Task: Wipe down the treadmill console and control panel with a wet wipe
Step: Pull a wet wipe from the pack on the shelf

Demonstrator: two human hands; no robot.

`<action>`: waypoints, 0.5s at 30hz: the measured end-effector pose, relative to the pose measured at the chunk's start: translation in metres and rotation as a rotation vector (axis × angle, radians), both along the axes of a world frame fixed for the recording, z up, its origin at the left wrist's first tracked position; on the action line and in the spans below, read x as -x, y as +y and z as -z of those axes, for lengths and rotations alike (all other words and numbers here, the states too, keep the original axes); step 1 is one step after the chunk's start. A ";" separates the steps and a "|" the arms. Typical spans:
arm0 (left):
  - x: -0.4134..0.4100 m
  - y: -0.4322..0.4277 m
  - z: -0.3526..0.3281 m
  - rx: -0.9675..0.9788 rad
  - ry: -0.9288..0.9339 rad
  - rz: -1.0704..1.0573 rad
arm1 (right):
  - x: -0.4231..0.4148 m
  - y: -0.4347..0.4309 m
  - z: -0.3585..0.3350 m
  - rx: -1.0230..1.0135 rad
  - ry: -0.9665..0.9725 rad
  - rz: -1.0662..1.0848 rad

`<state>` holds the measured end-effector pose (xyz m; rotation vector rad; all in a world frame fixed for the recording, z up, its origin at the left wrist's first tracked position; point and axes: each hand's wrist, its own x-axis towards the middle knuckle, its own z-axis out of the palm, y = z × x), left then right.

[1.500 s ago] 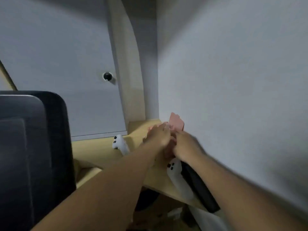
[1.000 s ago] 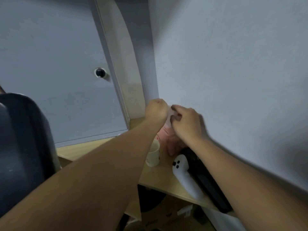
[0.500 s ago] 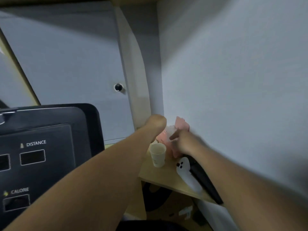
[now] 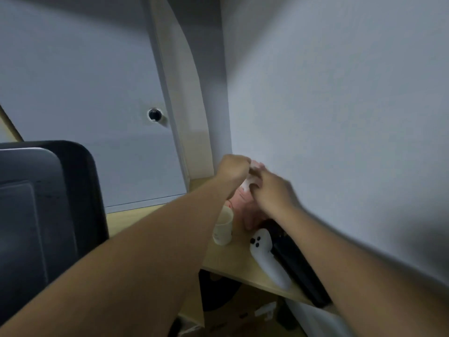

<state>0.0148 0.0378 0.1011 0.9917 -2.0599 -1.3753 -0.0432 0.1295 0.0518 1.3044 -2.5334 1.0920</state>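
Left hand (image 4: 234, 167) curled tight, right hand (image 4: 269, 190) fingers bent, both pinching the white wet wipe (image 4: 248, 184) between them; blurry. Wipe hangs just above pink wipe pack (image 4: 244, 207) at back edge of tabletop (image 4: 126, 218). Paper cup (image 4: 223, 227) beside pack, white controller (image 4: 266, 256) toward front edge. Treadmill console (image 4: 36, 215) off the tabletop's left edge, well apart.

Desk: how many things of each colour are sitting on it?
White: 2 (cup, controller)
Pink: 1 (pack)
Black: 1 (slab)
Total: 4
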 end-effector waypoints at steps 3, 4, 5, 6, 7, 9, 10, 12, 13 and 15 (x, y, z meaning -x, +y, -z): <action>-0.010 0.013 -0.033 0.112 0.123 -0.017 | 0.000 0.008 -0.032 0.208 -0.171 0.024; -0.012 0.015 -0.042 0.164 0.171 -0.013 | 0.002 0.010 -0.042 0.258 -0.175 0.031; -0.017 0.020 -0.055 0.199 0.201 0.002 | 0.002 0.012 -0.055 0.293 -0.171 0.042; -0.021 0.024 -0.069 0.270 0.229 0.016 | 0.001 0.014 -0.069 0.336 -0.163 0.022; -0.027 0.027 -0.083 0.333 0.254 0.031 | -0.005 0.021 -0.087 0.376 -0.156 0.025; -0.043 0.031 -0.117 0.480 0.249 0.052 | -0.017 0.030 -0.122 0.540 -0.256 -0.033; -0.053 0.033 -0.132 0.538 0.236 0.070 | -0.021 0.034 -0.138 0.621 -0.305 -0.078; -0.078 0.038 -0.157 0.604 0.195 0.128 | -0.042 0.048 -0.167 0.686 -0.341 -0.149; -0.093 0.042 -0.167 0.605 0.187 0.156 | -0.054 0.056 -0.180 0.690 -0.347 -0.187; -0.124 0.050 -0.184 0.544 0.236 0.193 | -0.078 0.071 -0.197 0.665 -0.349 -0.273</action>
